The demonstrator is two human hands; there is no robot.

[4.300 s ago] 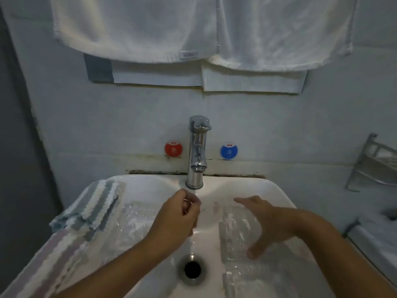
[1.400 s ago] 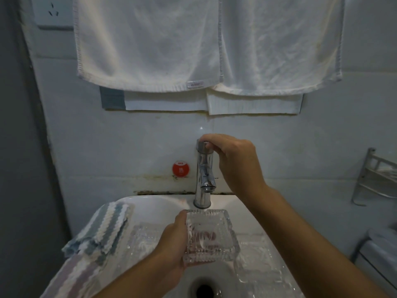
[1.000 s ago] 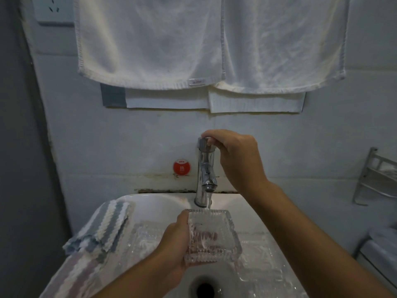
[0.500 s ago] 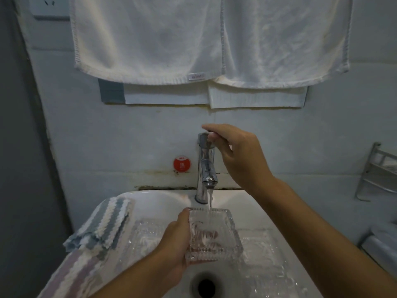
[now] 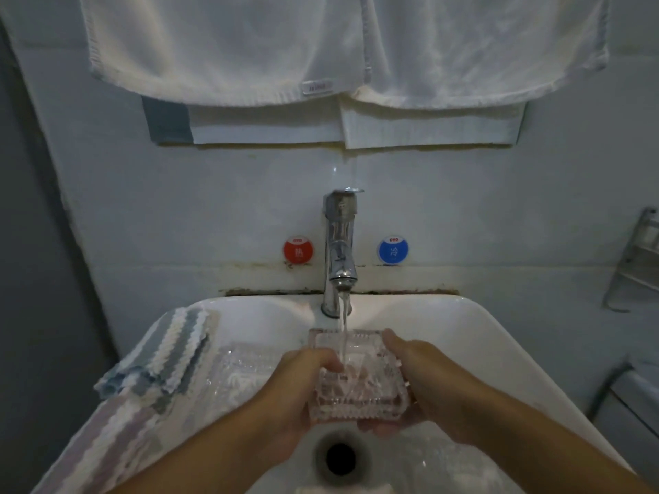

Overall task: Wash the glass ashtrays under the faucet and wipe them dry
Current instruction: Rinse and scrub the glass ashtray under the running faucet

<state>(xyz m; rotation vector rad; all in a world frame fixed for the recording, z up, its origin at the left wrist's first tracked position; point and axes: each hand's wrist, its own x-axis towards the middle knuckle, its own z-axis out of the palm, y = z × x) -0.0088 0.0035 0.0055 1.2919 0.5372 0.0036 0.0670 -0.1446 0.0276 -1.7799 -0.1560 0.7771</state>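
A square cut-glass ashtray [image 5: 360,390] sits under the running stream from the chrome faucet [image 5: 340,251], above the drain. My left hand [image 5: 299,386] grips its left side, thumb over the rim into the bowl. My right hand [image 5: 424,379] holds its right side, fingers curled beneath. Another glass ashtray [image 5: 242,369] lies in the white sink [image 5: 463,322] at the left. More glass lies blurred at the lower right of the basin [image 5: 438,461].
A striped cloth [image 5: 149,379] drapes over the sink's left rim. White towels [image 5: 321,48] hang above the faucet. Red [image 5: 299,250] and blue [image 5: 393,250] stickers flank the faucet. A metal rack [image 5: 638,258] is mounted on the right wall.
My right hand left the faucet handle and came down to hold the ashtray's right side. Water now runs in a full stream into the ashtray. The view tilted down.
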